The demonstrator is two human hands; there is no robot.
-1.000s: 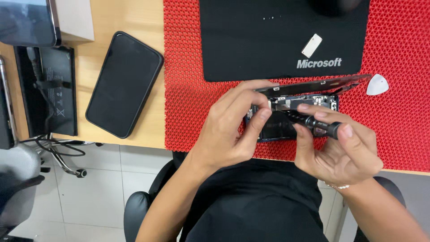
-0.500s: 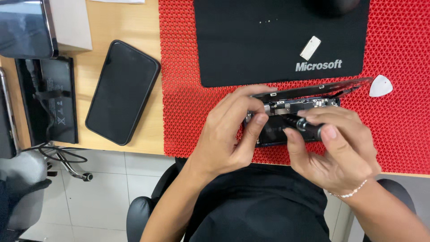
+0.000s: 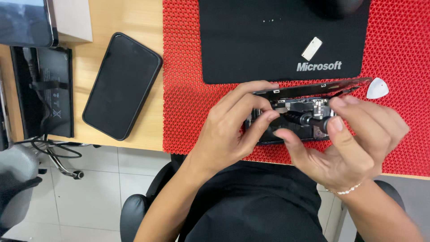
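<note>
Light wooden desk [image 3: 112, 18]; red honeycomb mat [image 3: 183, 107] over it. White tiled floor [image 3: 89, 197] below. Black office chair [image 3: 134, 215], grey chair [image 3: 15, 179] beside.

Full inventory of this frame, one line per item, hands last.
opened phone: 1, black, on the red mat, under both hands
screwdriver: 1, black, tip on the phone's insides
red mat: 1, red, on the desk
black pad: 1, black, on the mat's far side
metal plate: 1, silver, on the black pad
pick: 1, white, on the mat right of the phone
closed phone: 1, black, face up on the desk, left of the mat
desk: 1, light wood
flat battery: 1, black, far left
cables: black, hanging off the desk's left edge
left hand: steadies the opened phone
right hand: holds the screwdriver
</note>
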